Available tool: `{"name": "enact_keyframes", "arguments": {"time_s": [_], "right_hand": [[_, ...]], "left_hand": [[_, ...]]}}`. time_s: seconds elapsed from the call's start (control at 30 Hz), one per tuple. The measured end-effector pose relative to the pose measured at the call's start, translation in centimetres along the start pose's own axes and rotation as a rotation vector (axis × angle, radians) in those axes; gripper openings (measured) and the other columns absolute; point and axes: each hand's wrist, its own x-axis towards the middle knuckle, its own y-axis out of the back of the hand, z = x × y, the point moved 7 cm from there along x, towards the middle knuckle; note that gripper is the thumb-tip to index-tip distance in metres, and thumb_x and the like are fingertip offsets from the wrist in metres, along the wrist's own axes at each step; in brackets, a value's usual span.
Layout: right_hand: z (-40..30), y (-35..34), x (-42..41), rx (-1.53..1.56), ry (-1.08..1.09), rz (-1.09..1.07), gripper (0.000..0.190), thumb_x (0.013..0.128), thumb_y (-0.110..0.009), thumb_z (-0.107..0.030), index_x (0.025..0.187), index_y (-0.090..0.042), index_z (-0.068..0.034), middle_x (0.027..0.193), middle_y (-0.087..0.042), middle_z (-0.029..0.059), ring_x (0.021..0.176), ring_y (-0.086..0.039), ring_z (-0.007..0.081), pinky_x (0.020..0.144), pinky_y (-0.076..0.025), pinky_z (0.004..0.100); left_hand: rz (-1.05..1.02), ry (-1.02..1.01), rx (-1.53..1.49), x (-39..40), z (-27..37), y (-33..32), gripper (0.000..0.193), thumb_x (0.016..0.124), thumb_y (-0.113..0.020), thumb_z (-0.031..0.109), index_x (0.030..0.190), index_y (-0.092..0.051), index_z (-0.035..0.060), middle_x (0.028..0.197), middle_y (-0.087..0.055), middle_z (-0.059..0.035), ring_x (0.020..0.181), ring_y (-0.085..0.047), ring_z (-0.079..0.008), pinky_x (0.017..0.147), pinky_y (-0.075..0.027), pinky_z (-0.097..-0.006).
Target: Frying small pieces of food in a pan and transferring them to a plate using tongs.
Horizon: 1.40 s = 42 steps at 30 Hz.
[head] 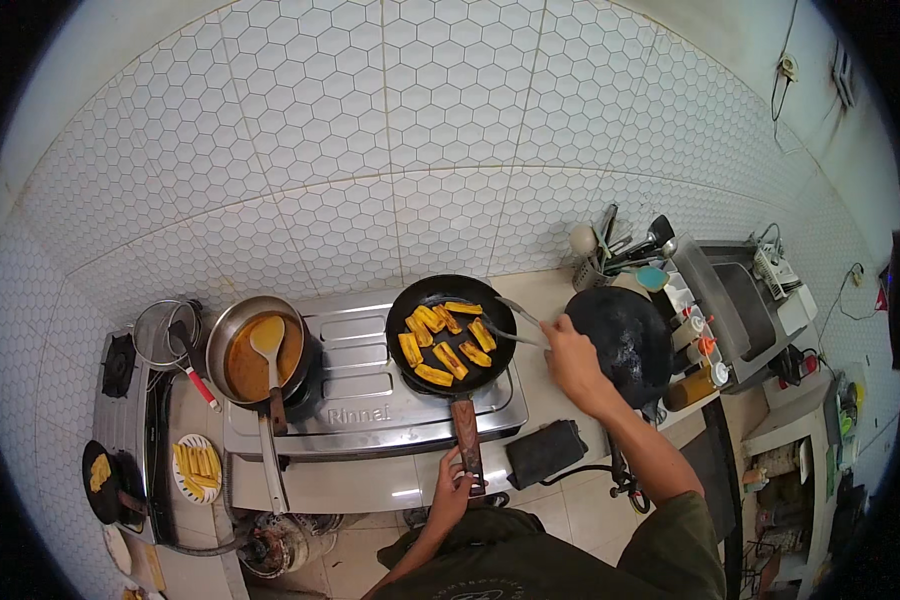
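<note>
Several browned plantain or banana pieces (pixel 450 361) lie spread in a black frying pan (pixel 424 289) on a steel Rinnai stove (pixel 356 330). My left hand (pixel 454 487) grips the pan's brown wood-look handle (pixel 465 431) near its end. In my right hand (pixel 576 364) is a pair of metal tongs (pixel 521 311), reaching over the pan's right rim. The tongs' tips are near the pieces at the right, and I cannot tell whether they touch one. To the left sits a steel pan (pixel 221 322) of orange-brown liquid, with a ladle (pixel 270 341) in it.
A plate of yellow strips (pixel 196 469) and a small pan (pixel 94 502) stand at the left. On the right are a dark wok (pixel 622 345), a utensil holder (pixel 591 276), sauce bottles (pixel 701 349) and a sink (pixel 746 300). A black cloth-like item (pixel 546 452) lies at the counter's front.
</note>
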Motion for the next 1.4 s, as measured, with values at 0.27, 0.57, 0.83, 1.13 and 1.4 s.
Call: {"name": "enact_keyframes", "arguments": {"time_s": [0.27,0.57,0.83,1.13,1.4], "right_hand": [[-0.9,-1.4,-0.3,-0.16,0.028,0.003,0.036,0.078,-0.056,0.005,0.114,-0.055,0.002,0.101,-0.053,0.0176,0.07,-0.066,0.0374,0.061,-0.055,0.0447],[-3.2,0.7,-1.6,-0.053,0.155,0.01,0.045,0.08,-0.055,0.003,0.124,-0.055,-0.003,0.102,-0.054,0.0146,0.07,-0.066,0.0336,0.06,-0.055,0.0431],[-5.9,-1.2,-2.1,0.005,0.259,-0.074,0.052,0.077,-0.058,0.003,0.128,-0.053,-0.006,0.108,-0.055,0.0129,0.072,-0.067,0.0329,0.061,-0.055,0.043],[-8.9,-5.0,-1.1,0.058,0.255,-0.034,0.051,0.078,-0.057,0.003,0.128,-0.048,0.0,0.111,-0.053,0.0175,0.071,-0.068,0.0344,0.061,-0.056,0.043],[-8.1,-3.0,-1.2,0.115,0.201,-0.034,0.049,0.078,-0.056,0.003,0.127,-0.049,0.001,0.108,-0.053,0.0177,0.073,-0.067,0.0376,0.063,-0.055,0.046]], "left_hand": [[0.022,0.107,-0.045,-0.4,0.5,-0.2,0.057,0.095,-0.05,-0.001,0.146,-0.026,0.0103,0.116,-0.055,-0.0149,0.097,-0.061,-0.0181,0.084,-0.048,-0.0286],[0.047,0.054,-0.012,-0.3,-1.0,0.3,0.056,0.096,-0.046,-0.003,0.146,-0.026,0.0123,0.112,-0.057,-0.0131,0.091,-0.066,-0.0172,0.071,-0.051,-0.0244],[0.047,0.055,-0.052,-0.2,-1.6,0.4,0.056,0.096,-0.046,-0.003,0.147,-0.027,0.0127,0.112,-0.057,-0.012,0.089,-0.064,-0.0143,0.068,-0.046,-0.0215],[0.08,0.105,-0.126,-0.6,-0.1,-0.7,0.054,0.098,-0.045,-0.001,0.147,-0.027,0.0123,0.112,-0.057,-0.0141,0.092,-0.065,-0.0187,0.077,-0.051,-0.0265],[0.085,0.062,-0.088,-0.5,-0.6,-0.3,0.055,0.098,-0.044,-0.001,0.147,-0.026,0.0116,0.112,-0.057,-0.0148,0.091,-0.066,-0.02,0.079,-0.052,-0.0279]]}}
